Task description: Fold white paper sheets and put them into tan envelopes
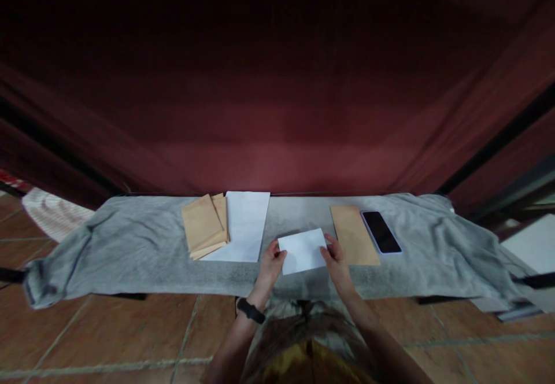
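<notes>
A small folded white sheet of paper (pixel 302 250) lies near the front of a low bench covered with a grey cloth (pixel 130 251). My left hand (pixel 272 264) pinches its left edge, fingers closed on it. My right hand (pixel 335 257) grips its right edge the same way. A black band sits on my left wrist (pixel 250 310). Just right of my right hand lies a single brown envelope (pixel 354 235).
A stack of brown envelopes (pixel 204 225) overlaps a white sheet (pixel 245 224) at the left. A dark phone (pixel 381 231) lies face up right of the single envelope. A dark red curtain (pixel 277 112) hangs behind; tiled floor lies in front.
</notes>
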`<action>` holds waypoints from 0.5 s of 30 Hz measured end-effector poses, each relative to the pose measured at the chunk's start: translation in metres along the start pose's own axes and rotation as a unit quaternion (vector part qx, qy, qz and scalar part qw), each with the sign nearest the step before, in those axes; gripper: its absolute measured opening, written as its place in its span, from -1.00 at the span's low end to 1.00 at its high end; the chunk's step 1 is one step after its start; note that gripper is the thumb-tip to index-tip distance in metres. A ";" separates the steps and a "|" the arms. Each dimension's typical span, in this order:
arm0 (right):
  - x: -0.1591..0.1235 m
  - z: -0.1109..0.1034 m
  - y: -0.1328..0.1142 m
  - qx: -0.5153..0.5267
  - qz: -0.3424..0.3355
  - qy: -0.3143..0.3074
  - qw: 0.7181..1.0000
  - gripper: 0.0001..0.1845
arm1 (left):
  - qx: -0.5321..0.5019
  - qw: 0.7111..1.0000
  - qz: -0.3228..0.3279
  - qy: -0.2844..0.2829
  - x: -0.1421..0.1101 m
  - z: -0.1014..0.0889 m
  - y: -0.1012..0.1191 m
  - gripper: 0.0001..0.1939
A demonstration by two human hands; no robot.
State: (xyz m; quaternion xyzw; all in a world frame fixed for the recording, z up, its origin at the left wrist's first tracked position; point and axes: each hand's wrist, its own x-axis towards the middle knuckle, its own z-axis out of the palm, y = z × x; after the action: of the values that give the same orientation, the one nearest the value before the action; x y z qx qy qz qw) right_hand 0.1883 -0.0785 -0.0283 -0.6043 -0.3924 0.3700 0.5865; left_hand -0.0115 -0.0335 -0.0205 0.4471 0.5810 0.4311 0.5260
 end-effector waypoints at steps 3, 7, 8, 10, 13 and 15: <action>0.006 -0.007 0.012 -0.146 -0.053 -0.017 0.988 -0.40 | 0.114 0.992 0.053 0.021 0.004 -0.002 -0.003 -0.52; 0.006 -0.012 0.024 -0.304 -0.129 -0.054 0.942 -0.43 | 0.243 0.961 0.127 0.035 0.002 0.004 -0.007 -0.44; 0.006 -0.012 0.026 -0.341 -0.145 -0.062 0.927 -0.45 | 0.262 0.954 0.145 0.034 0.001 0.006 -0.008 -0.45; 0.005 -0.013 0.030 -0.412 -0.165 -0.067 0.894 -0.49 | 0.298 0.936 0.184 0.029 0.000 0.008 -0.010 -0.51; 0.004 -0.013 0.035 -0.478 -0.178 -0.057 0.858 -0.55 | 0.356 0.903 0.234 0.059 0.005 -0.005 -0.007 -0.61; 0.004 -0.012 0.038 -0.494 -0.187 -0.051 0.848 -0.56 | 0.393 0.878 0.244 0.120 0.015 -0.028 0.001 -0.65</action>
State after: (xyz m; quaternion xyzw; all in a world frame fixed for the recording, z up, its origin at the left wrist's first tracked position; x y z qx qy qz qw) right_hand 0.2024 -0.0805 -0.0661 -0.7097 -0.6580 0.0409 0.2484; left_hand -0.0401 -0.0198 -0.0205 0.6893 0.6340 0.3325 0.1112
